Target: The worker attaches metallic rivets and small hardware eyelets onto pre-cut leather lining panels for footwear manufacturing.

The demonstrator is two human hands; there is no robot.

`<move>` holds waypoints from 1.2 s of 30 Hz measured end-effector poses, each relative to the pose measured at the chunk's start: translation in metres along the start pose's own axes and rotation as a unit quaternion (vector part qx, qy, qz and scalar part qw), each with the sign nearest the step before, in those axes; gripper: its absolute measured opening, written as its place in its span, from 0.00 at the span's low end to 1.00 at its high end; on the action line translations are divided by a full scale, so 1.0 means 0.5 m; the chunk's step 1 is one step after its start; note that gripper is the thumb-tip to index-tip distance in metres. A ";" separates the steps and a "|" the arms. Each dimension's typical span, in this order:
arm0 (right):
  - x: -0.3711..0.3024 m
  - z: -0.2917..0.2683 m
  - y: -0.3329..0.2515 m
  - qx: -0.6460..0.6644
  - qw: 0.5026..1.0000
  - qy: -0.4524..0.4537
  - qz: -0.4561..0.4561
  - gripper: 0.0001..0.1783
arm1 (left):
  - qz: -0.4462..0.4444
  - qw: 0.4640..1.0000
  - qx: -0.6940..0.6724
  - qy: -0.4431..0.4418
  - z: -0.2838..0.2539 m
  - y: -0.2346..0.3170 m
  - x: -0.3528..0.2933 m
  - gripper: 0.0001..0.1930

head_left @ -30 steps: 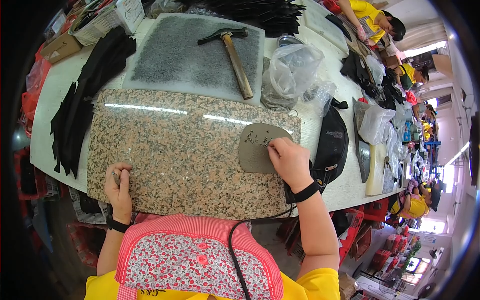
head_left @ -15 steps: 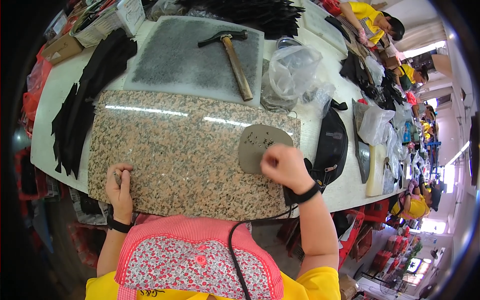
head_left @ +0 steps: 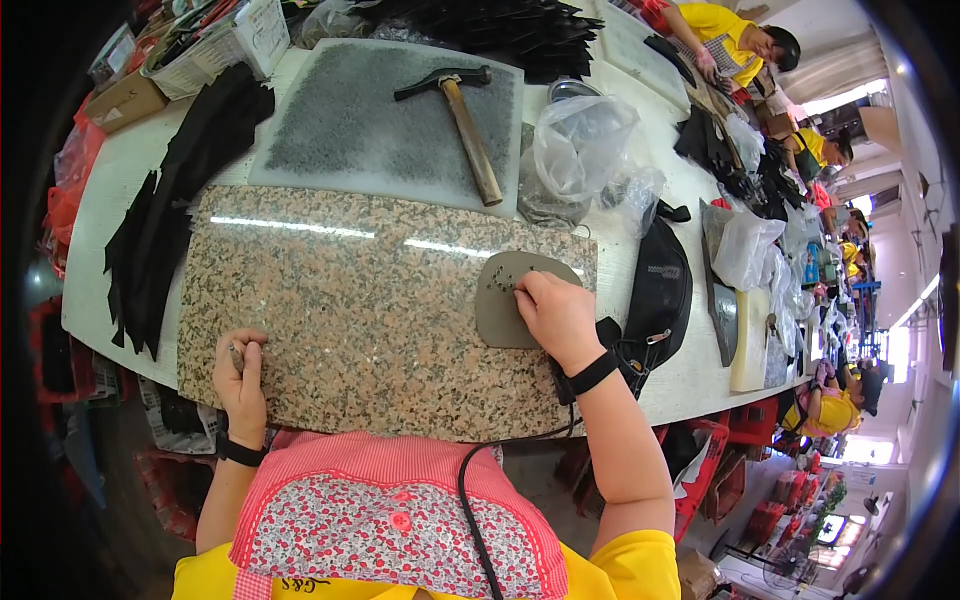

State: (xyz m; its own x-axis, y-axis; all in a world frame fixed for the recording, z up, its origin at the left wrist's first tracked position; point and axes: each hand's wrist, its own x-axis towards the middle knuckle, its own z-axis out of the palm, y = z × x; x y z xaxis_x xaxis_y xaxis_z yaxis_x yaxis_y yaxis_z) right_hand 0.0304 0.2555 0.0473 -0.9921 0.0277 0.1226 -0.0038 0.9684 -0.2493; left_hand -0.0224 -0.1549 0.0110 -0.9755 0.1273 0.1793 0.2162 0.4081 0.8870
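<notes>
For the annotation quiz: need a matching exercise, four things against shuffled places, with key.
1. Dark-headed hammer with wooden handle
2. Bare right hand
3. Bare left hand
4. Black zippered bag

A. At the near left corner of the pink-brown speckled stone slab
B. Right of the slab
C. Fingertips over the grey-brown rounded flat piece
D. On the whitish, dark-smudged board

Pairs: 1-D; 2-C; 3-A; 4-B

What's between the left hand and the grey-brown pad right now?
In the head view, only the surface of the speckled stone slab lies between the left hand and the grey-brown pad.
</notes>
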 end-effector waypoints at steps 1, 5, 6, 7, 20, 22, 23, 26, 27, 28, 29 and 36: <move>-0.003 0.006 0.009 -0.002 1.000 0.005 0.009 0.06 | 0.000 1.000 -0.001 0.000 0.001 0.000 0.000 0.07; -0.010 -0.017 0.016 -0.035 0.995 -0.034 0.088 0.06 | 0.003 1.000 0.005 0.003 -0.002 -0.001 0.000 0.07; -0.006 -0.025 0.011 -0.034 0.995 -0.034 0.087 0.06 | 0.010 1.000 0.011 0.004 -0.002 -0.001 0.000 0.07; 0.000 -0.036 0.004 -0.029 0.999 0.027 0.035 0.07 | 0.009 1.000 0.012 0.004 -0.003 0.000 -0.001 0.07; -0.030 -0.069 -0.006 0.043 0.994 0.098 -0.019 0.11 | -0.011 0.999 0.003 0.041 0.001 0.004 -0.001 0.09; -0.060 -0.102 -0.042 0.045 0.993 0.111 0.006 0.11 | -0.032 0.999 -0.033 -0.003 -0.007 -0.005 0.000 0.10; -0.080 -0.112 -0.058 0.077 0.992 0.095 0.026 0.11 | -0.103 0.986 -0.131 -0.004 -0.011 -0.006 -0.003 0.11; -0.118 -0.135 -0.127 0.171 0.983 0.044 0.046 0.13 | -0.140 0.985 -0.073 -0.069 0.001 0.062 -0.001 0.11; -0.121 -0.137 -0.153 0.200 0.980 0.000 0.019 0.21 | -0.066 0.987 -0.040 -0.140 0.015 0.101 0.006 0.11; -0.113 -0.136 -0.184 0.221 0.974 -0.020 -0.037 0.26 | 0.009 0.978 -0.007 -0.208 0.029 0.142 0.010 0.11; -0.099 -0.137 -0.213 0.240 0.966 -0.039 -0.090 0.30 | 0.018 0.976 -0.014 -0.215 0.048 0.170 0.011 0.11; -0.082 -0.121 -0.258 0.251 0.949 -0.082 -0.170 0.32 | 0.220 0.908 0.001 -0.357 0.140 0.225 0.011 0.07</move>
State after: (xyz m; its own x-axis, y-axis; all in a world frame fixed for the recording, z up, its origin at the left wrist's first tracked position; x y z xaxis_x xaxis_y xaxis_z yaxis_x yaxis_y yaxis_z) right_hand 0.0791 0.1443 0.1326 -0.9284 -0.3455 0.1365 -0.3465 0.6731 -0.6534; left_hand -0.0004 -0.0448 0.0820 -0.5199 0.8321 0.1931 0.5793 0.1773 0.7956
